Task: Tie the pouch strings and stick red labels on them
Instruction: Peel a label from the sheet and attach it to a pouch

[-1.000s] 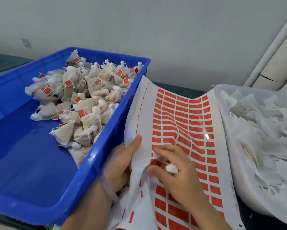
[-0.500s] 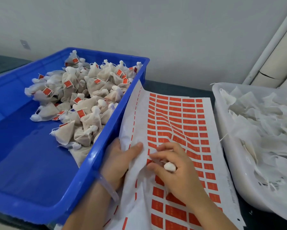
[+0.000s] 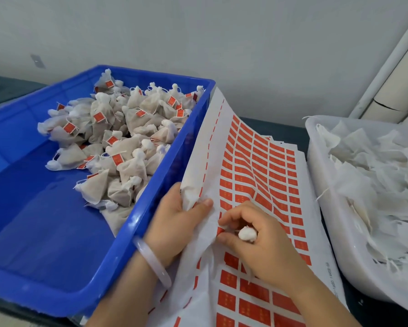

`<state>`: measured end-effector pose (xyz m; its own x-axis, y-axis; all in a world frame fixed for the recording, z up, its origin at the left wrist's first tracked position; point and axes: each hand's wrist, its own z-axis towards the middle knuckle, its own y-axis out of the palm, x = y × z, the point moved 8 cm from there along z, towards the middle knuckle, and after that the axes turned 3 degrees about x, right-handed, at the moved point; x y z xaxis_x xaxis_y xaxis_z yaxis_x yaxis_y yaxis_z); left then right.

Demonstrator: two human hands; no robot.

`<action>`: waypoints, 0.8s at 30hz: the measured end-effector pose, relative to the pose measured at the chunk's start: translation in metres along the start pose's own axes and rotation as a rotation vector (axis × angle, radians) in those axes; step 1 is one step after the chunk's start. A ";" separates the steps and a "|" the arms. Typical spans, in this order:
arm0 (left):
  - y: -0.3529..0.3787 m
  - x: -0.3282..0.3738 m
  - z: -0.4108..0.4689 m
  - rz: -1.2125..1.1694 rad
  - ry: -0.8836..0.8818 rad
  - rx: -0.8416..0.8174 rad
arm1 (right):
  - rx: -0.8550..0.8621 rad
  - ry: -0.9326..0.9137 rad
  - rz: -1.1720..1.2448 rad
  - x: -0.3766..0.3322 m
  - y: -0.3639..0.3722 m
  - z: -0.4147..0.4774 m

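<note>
My left hand [image 3: 174, 220] grips the label sheet [image 3: 221, 142] by its bunched edge. My right hand [image 3: 262, 246] curls round a pouch [image 3: 246, 234] while pinching a red label [image 3: 220, 230] just beside it.

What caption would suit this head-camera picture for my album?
Left hand grips the label sheet while the right hand, holding a pouch, pinches a red label beside a blue crate.

Bright, even, diffuse light; shadows are soft and faint. Glossy highlights streak the blue crate [image 3: 137, 223] rim just beside the left hand [image 3: 174, 223]. Wide-angle distortion curves the white pipe [image 3: 387, 64] far right. Detail looks slightly soft overall.
</note>
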<state>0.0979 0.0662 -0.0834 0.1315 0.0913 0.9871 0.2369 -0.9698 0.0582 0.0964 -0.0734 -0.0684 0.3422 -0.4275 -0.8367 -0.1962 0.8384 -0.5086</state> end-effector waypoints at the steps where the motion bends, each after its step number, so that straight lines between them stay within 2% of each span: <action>1: 0.001 0.001 0.000 0.011 0.002 -0.001 | -0.009 0.007 0.002 0.000 0.000 0.000; 16: -0.001 -0.010 -0.001 -0.048 -0.121 -0.024 | -0.026 0.054 0.014 0.002 0.001 0.000; 19: 0.000 -0.011 -0.001 -0.078 -0.134 -0.045 | -0.021 -0.070 -0.048 -0.005 0.001 -0.002; 24: 0.001 -0.010 -0.003 -0.117 -0.150 -0.072 | 0.123 -0.270 -0.188 -0.015 -0.007 -0.003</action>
<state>0.0942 0.0635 -0.0932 0.2498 0.2317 0.9402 0.1906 -0.9637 0.1869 0.0895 -0.0736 -0.0528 0.5954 -0.4872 -0.6389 0.0002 0.7952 -0.6063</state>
